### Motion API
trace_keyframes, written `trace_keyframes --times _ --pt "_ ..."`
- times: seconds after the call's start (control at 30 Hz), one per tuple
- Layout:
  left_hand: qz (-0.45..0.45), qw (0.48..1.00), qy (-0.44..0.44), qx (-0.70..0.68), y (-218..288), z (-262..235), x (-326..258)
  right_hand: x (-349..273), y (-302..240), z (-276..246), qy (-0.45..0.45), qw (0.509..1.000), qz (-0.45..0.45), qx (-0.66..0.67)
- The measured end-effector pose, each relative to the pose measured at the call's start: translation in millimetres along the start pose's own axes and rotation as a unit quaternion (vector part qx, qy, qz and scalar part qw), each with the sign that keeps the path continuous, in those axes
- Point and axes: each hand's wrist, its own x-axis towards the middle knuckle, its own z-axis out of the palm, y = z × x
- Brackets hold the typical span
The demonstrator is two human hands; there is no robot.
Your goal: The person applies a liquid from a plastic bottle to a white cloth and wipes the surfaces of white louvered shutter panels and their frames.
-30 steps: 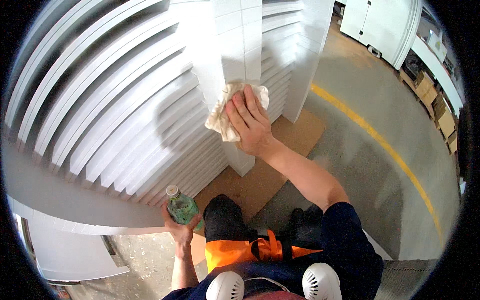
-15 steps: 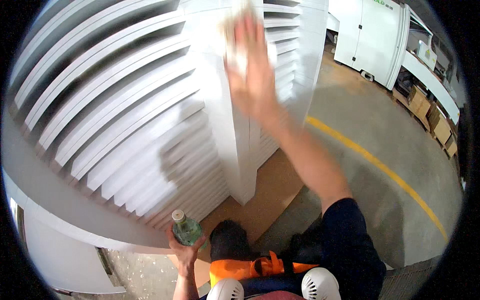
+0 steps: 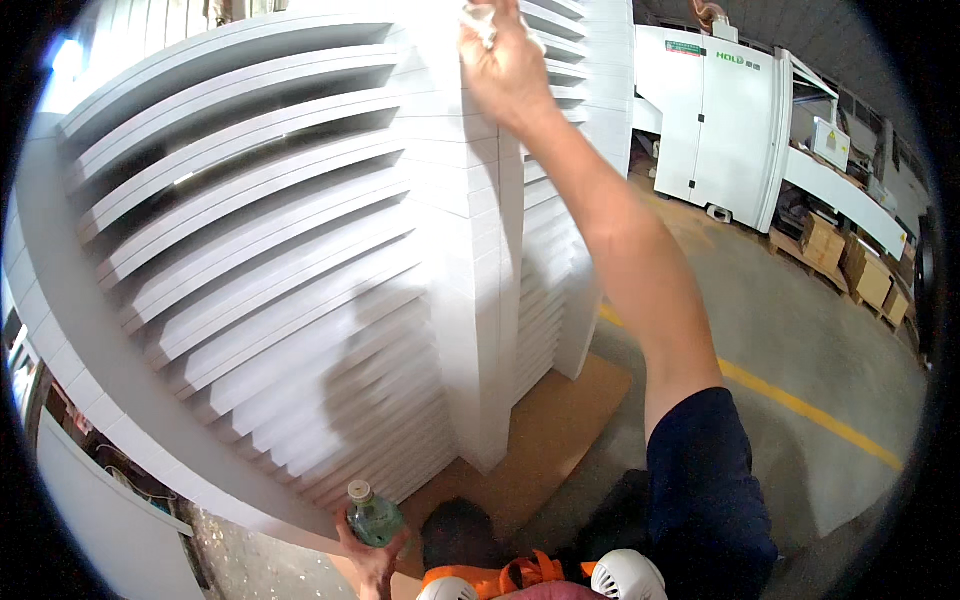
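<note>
My right hand (image 3: pixel 505 62) is raised high against the upper front edge of a tall stack of white panels (image 3: pixel 300 250) and presses a white cloth (image 3: pixel 478 18) to it. Most of the cloth is hidden under my fingers. My left hand (image 3: pixel 372 550) is low near the bottom edge of the view and holds a small green bottle (image 3: pixel 372 515) with a pale cap, upright, close to the lower corner of the stack.
The stack stands on a brown board (image 3: pixel 540 450) on the concrete floor. A yellow line (image 3: pixel 800 405) crosses the floor to the right. A white machine cabinet (image 3: pixel 720 120) and cardboard boxes (image 3: pixel 850 265) on pallets stand at the back right.
My right hand has moved with the cloth from the middle of the stack's front edge up to its top. The bottle in my left hand has stayed low.
</note>
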Motion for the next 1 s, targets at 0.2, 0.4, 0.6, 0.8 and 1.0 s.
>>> trace_keyframes --times 0.2,0.4,0.6,0.8,1.0 --pt "-0.043 0.998 0.031 0.032 21 -20 -16 -137 -28 1 -0.081 0.994 -0.054 -0.04" --pt "-0.017 0.999 0.019 0.044 31 -12 -9 4 -10 -3 -0.035 0.999 -0.005 -0.03" --pt "0.014 0.996 0.086 0.033 42 -23 -15 -132 -24 -12 -0.137 0.972 -0.12 -0.151" --pt "0.045 0.988 0.091 0.118 35 -26 -12 27 -19 -16 -0.107 0.909 -0.254 -0.314" --pt "0.07 0.989 0.126 0.028 22 -29 -20 -3 -48 -1 -0.221 0.787 -0.35 -0.457"
